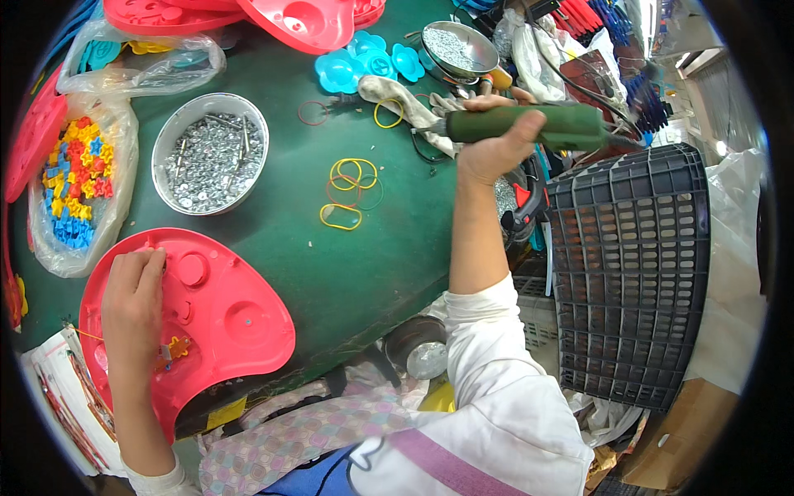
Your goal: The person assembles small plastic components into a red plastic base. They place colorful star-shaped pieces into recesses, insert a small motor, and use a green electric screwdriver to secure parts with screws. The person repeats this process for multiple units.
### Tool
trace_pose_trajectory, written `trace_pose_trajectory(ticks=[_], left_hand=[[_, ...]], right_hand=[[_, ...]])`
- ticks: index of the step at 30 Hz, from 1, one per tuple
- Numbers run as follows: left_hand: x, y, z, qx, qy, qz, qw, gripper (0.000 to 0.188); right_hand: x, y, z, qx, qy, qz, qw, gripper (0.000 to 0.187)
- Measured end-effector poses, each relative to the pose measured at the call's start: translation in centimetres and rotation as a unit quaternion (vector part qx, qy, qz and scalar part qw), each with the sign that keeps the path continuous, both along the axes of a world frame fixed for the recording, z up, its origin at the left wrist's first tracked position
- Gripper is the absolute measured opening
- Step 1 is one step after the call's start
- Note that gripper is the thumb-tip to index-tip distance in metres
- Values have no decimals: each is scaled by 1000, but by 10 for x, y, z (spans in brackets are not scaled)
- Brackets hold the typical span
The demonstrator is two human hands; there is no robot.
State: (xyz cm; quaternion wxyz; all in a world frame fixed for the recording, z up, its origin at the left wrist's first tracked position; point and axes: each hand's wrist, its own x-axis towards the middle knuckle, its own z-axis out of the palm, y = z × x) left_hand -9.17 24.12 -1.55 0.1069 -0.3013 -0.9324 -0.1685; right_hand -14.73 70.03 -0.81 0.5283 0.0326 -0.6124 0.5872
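My right hand (504, 145) is wrapped round a dark green electric screwdriver (529, 126), held out over the far right of the table with its bit end toward the left. On the table at near left lies a red plastic shell (248, 331), its inside with round posts facing up. My left hand (132, 293) rests over the shell's left part, fingers bent and pressed together by its far edge. What the fingertips hold, if anything, is hidden. Beside that wrist, a small orange star-shaped piece (176, 347) sits in the shell.
A white bowl of metal screws (157, 165) stands beyond the shell. Left of it is a plastic bag (124, 157) of coloured stars. Rubber bands (341, 217) lie mid-table. Blue flower-shaped parts (339, 71) and red shells (306, 25) are farther back. A black crate (628, 273) stands right.
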Motion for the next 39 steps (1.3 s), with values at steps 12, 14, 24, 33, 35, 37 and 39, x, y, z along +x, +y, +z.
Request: trace_pose_trajectory(ticks=[12, 14, 24, 33, 35, 37, 39], left_hand=[[4, 6, -7, 17, 4, 21, 1000, 23], [7, 12, -6, 16, 6, 18, 1000, 23], [8, 16, 3, 52, 1, 9, 999, 19], [5, 59, 26, 229, -175, -53, 956, 20], [4, 72, 27, 248, -226, -69, 940, 23], [5, 76, 24, 248, -202, -91, 943, 24], [2, 73, 12, 236, -172, -133, 947, 20]], right_hand=[[42, 24, -9, 87, -26, 23, 996, 59], [33, 27, -16, 101, -29, 18, 994, 56], [32, 12, -13, 30, -21, 62, 997, 64], [54, -91, 45, -100, 80, 343, 931, 100], [61, -120, 44, -114, 65, 409, 903, 100], [66, -149, 39, -105, 39, 456, 883, 101], [70, -167, 33, -98, 27, 486, 868, 102]])
